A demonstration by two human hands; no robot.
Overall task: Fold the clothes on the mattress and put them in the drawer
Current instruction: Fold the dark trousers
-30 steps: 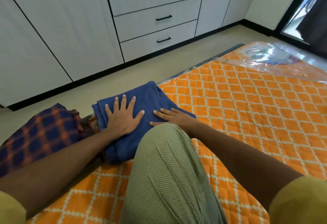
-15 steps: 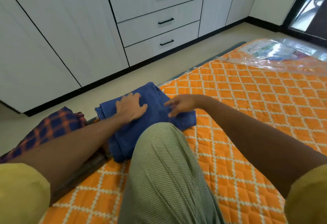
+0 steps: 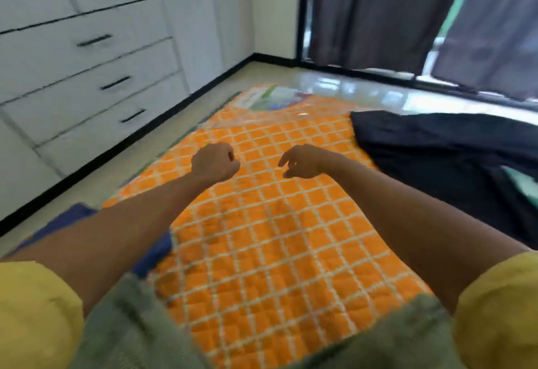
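Grip: left hand (image 3: 214,163) fisted, holding nothing; right hand (image 3: 300,162) loosely curled over mattress (image 3: 262,237); no legible writing.

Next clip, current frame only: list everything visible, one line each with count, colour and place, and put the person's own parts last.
mattress cover: one, orange with a white grid, centre, under both arms
dark garment: one, black or navy, unfolded, right side of the mattress
blue garment: one, blue, left edge of the mattress, mostly hidden by the left forearm
plastic packaging: one, clear with printed insert, far end of the mattress
drawers: three, white with black handles, left wall, all closed
curtains: dark grey, at the window, upper right
floor: pale, between mattress and cabinets
trousers: green, bottom edge
sleeves: two, yellow, bottom corners
left hand: fist, holding nothing, above the mattress
right hand: fingers loosely curled, holding nothing
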